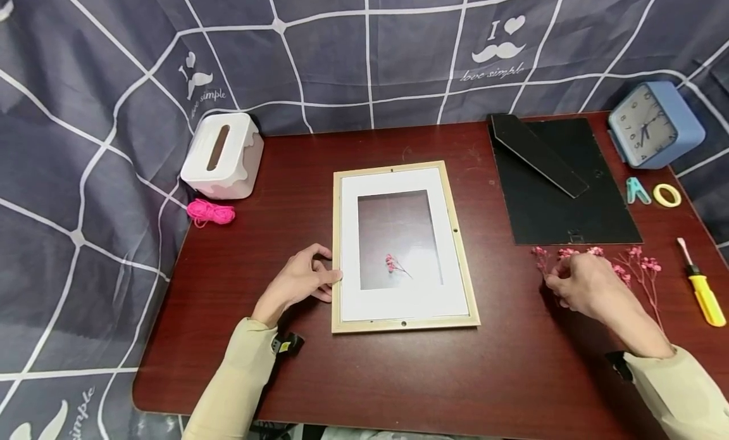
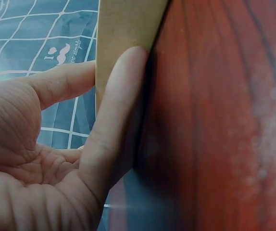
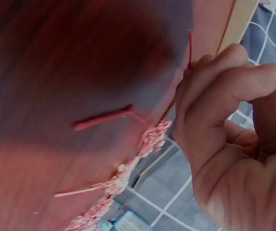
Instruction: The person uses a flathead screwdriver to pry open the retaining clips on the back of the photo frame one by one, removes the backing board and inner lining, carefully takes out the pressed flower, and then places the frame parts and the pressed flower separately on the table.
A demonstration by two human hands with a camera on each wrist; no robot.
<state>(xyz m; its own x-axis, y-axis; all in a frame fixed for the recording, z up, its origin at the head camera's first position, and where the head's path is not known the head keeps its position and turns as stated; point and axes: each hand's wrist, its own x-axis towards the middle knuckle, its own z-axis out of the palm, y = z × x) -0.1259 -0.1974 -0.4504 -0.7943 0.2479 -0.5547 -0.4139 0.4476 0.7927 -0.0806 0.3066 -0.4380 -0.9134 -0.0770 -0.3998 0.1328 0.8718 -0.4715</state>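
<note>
A light wooden picture frame (image 1: pixel 464 263) with a white mat (image 1: pixel 350 244) lies on the table, and a small pink flower sprig (image 1: pixel 391 263) sits within the mat's opening. My left hand (image 1: pixel 302 274) rests against the frame's left edge, its digits touching the wood (image 2: pixel 123 24) without curling round it. To the right, my right hand (image 1: pixel 586 288) is low over the table with curled fingers, pinching a pink sprig by its thin stem (image 3: pixel 191 41). More pink sprigs (image 1: pixel 640 266) lie beside and partly behind that hand; others with bare stems (image 3: pixel 104 118) show in the right wrist view.
A black backing board (image 1: pixel 529 212) with a stand lies at the back right. Near it are a blue clock (image 1: pixel 655 126), teal clip (image 1: pixel 638 190), tape ring (image 1: pixel 667 195) and yellow screwdriver (image 1: pixel 706 294). A tissue box (image 1: pixel 224 155) and pink cord (image 1: pixel 211 212) sit back left.
</note>
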